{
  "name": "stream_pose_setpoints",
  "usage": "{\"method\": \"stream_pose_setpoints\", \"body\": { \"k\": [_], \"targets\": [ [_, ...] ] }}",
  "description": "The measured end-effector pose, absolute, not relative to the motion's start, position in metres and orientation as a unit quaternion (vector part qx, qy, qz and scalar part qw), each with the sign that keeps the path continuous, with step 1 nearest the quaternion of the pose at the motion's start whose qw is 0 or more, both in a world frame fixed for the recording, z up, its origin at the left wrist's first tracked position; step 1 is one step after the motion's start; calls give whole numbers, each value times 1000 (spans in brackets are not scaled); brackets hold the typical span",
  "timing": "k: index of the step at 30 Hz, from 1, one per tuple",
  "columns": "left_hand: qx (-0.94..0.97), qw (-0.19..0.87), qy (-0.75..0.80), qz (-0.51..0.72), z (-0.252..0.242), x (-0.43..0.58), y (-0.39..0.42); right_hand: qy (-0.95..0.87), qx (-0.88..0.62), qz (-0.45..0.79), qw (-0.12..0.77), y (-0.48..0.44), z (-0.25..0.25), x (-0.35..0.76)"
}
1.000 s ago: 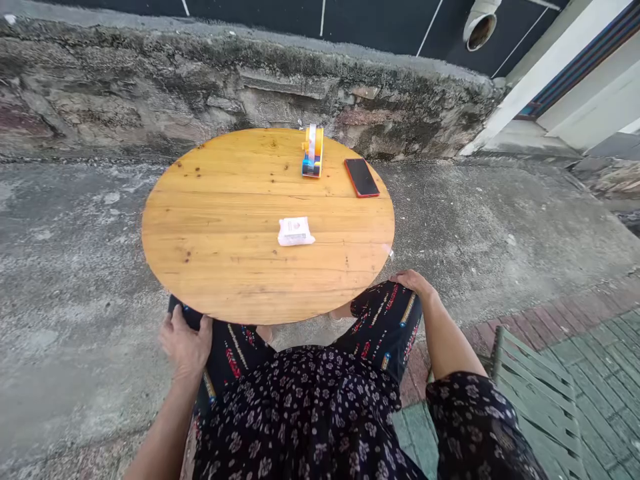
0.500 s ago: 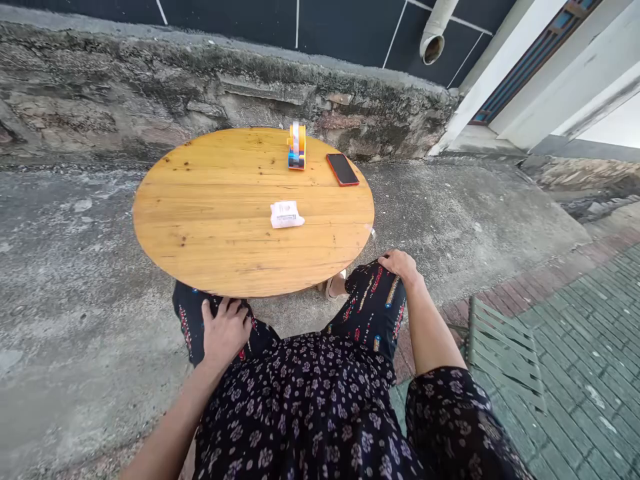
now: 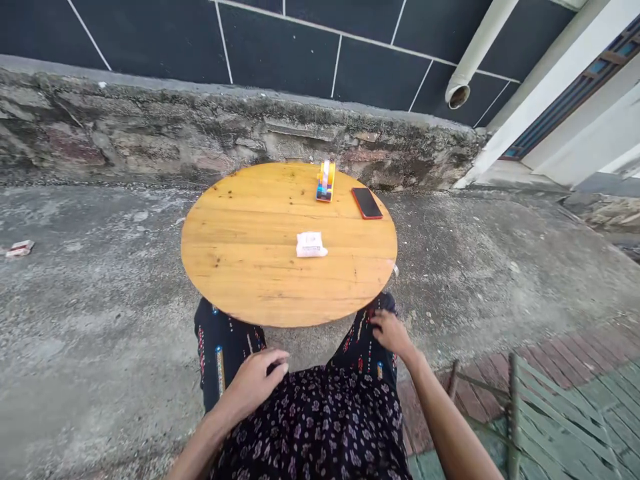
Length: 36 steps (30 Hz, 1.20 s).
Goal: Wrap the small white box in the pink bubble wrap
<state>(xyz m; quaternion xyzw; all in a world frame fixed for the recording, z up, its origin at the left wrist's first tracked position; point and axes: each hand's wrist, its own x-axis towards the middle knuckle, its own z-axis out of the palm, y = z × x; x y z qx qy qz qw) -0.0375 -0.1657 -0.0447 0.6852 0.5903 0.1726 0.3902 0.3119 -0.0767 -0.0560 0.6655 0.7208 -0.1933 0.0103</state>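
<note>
My left hand (image 3: 259,377) hovers over my lap near the left thigh, its fingers apart and curved, with nothing in it. Over the right knee is my right hand (image 3: 390,331), fingers loosely spread and holding nothing. On the round wooden table (image 3: 240,267) lies a small white packet (image 3: 311,245), right of the middle. Behind it stands a yellow and blue tape dispenser (image 3: 325,181). A phone (image 3: 367,203) with a red edge and dark screen lies to the right of the dispenser.
Behind the table runs a rough stone wall base (image 3: 175,137) below dark tiles. A drain pipe (image 3: 470,67) comes down at the upper right. A green slatted chair (image 3: 560,420) stands at the lower right. A crumpled packet (image 3: 20,249) lies on the ground at far left.
The view has shifted, so the table appears lower and further right. My left hand has lifted off the left thigh and moved inward. My right hand has loosened from the right knee.
</note>
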Motion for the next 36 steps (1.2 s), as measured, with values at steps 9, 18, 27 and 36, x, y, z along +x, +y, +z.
{"method": "stream_pose_setpoints", "body": {
  "k": [9,18,27,36],
  "targets": [
    [664,222,589,405,25,-49,-32,736,535,-280,-306,-45,43,269],
    [669,209,546,459,3,-17,44,758,420,-207,-455,91,9,167],
    [674,216,532,466,-4,-13,50,767,388,-227,-457,103,1,159],
    [679,204,515,482,-9,-13,52,694,514,-371,-342,151,20,167]
  ]
}}
